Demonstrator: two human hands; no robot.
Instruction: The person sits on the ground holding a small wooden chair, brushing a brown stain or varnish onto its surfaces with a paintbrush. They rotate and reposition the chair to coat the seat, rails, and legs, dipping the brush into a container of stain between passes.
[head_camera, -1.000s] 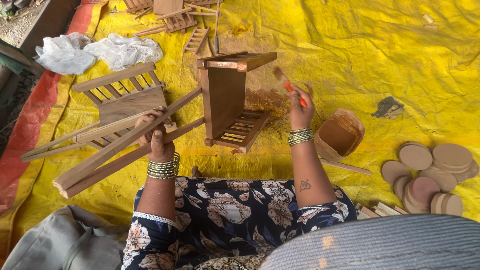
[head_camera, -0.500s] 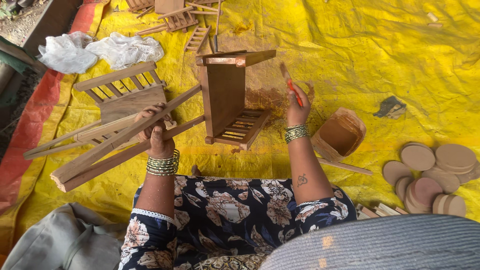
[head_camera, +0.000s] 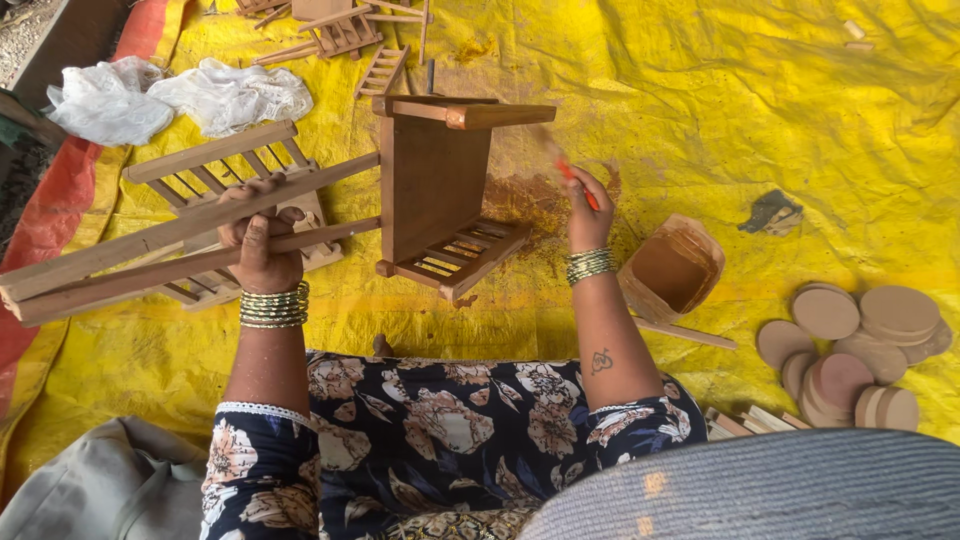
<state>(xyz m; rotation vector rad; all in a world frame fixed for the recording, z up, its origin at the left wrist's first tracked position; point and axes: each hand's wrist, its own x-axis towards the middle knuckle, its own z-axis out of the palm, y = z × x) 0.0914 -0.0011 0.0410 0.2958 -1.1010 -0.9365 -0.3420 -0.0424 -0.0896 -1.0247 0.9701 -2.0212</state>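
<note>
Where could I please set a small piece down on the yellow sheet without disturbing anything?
The sheet lies bare at upper right, above the dark scrap and round discs. It is crowded left of the wooden frame, around the slatted pieces and white cloths.

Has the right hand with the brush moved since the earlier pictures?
Yes, slightly. The right hand with the brush has shifted a little left, away from the brown container and toward the wooden chair.

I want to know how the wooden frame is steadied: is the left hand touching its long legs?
Touching. The head view shows the left hand wrapped around the long legs of the wooden chair frame, fingers curled over both bars with no gap.
</note>
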